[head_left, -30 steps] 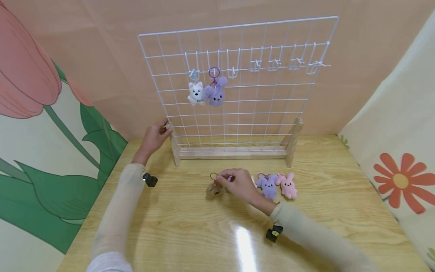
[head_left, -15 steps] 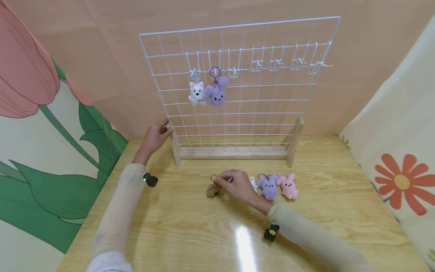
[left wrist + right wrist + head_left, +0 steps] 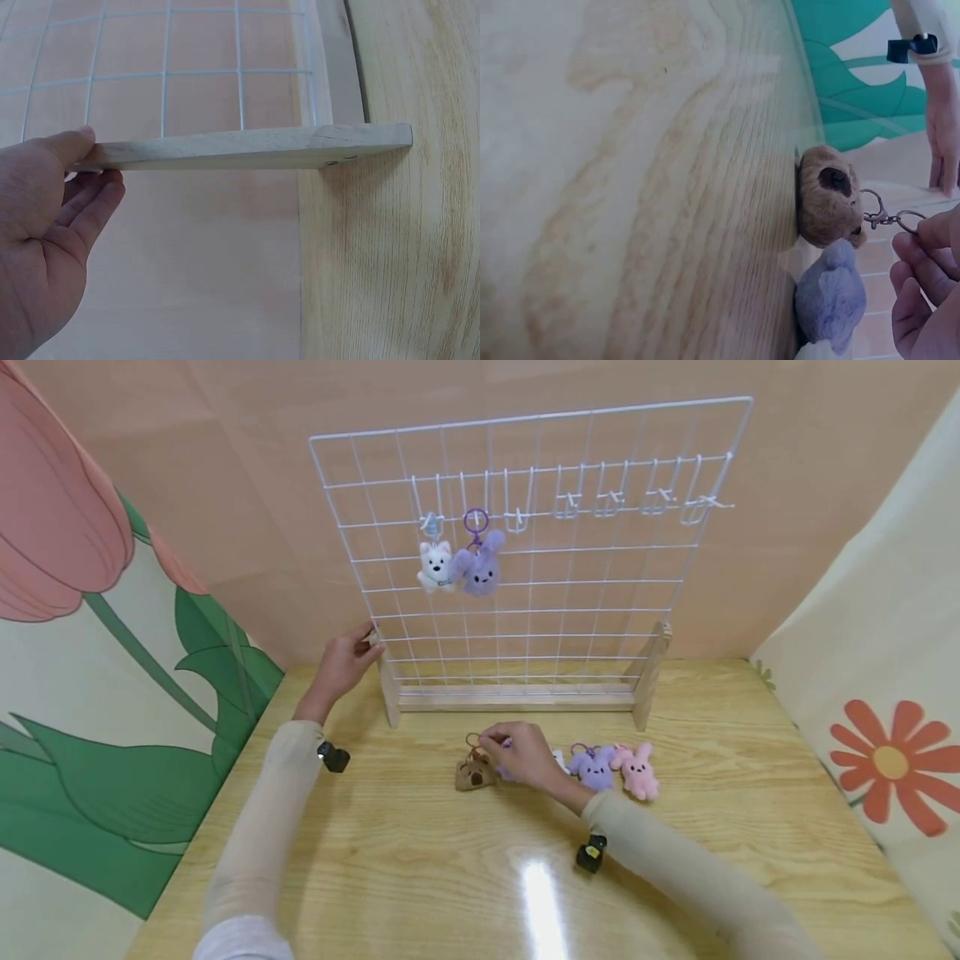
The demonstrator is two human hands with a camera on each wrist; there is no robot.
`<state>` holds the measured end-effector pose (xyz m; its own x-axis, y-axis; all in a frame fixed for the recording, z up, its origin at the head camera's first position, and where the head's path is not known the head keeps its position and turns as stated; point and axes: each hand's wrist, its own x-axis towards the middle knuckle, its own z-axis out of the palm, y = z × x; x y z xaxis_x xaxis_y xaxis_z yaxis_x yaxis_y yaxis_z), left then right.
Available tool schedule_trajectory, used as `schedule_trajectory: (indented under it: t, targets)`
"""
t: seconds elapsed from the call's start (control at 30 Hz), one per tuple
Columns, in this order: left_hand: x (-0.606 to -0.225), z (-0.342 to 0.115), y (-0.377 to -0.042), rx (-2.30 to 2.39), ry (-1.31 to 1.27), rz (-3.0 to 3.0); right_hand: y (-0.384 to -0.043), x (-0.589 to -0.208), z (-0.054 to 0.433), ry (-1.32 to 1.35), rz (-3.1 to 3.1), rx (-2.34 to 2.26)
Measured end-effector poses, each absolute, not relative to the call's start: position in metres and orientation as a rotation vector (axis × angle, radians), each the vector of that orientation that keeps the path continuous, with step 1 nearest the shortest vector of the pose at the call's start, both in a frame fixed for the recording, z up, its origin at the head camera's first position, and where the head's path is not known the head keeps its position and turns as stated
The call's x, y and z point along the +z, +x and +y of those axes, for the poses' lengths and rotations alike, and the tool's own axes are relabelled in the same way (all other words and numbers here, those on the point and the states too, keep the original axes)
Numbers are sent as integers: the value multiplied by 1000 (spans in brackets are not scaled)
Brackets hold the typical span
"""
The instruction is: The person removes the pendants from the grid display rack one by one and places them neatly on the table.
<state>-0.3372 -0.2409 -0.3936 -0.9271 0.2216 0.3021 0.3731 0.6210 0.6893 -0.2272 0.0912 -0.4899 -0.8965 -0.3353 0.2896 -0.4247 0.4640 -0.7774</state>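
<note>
My left hand (image 3: pixel 345 667) grips the upper end of the rack's left wooden leg (image 3: pixel 225 148), thumb on one face and fingers on the other. Over the table, my right hand (image 3: pixel 522 753) pinches the metal ring of a brown plush bear keychain (image 3: pixel 474 774). In the right wrist view the ring (image 3: pixel 910 220) sits between thumb and forefinger, its clasp running to the bear (image 3: pixel 829 196), which touches the table. Close beside the bear lies a purple plush (image 3: pixel 831 296), partly hidden by my hand in the head view. A white dog keychain (image 3: pixel 436 567) and a purple bunny keychain (image 3: pixel 480 570) hang on the rack.
The white wire grid rack (image 3: pixel 525 610) stands at the back of the wooden table (image 3: pixel 420 860), with several bare hooks (image 3: pixel 609 503) towards its right. Right of my right hand lie a purple bunny (image 3: pixel 592 767), a pink bunny (image 3: pixel 637 772) and a mostly hidden white plush (image 3: pixel 559 762).
My right hand has risen slightly with the ring, and the bear has tipped more upright so its face shows. The left hand stays on the rack's leg.
</note>
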Motion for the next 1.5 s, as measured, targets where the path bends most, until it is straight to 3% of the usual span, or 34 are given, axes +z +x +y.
schedule_trajectory:
  t: [0.7,1.5]
  targets:
    - [-392,-240,-339,-1199,-514,-2623,-252,-502,88,586,-2673,1274]
    - [-393,-241,-337,-1199,-504,-2632,-263,-510,80,713,-2704,1038]
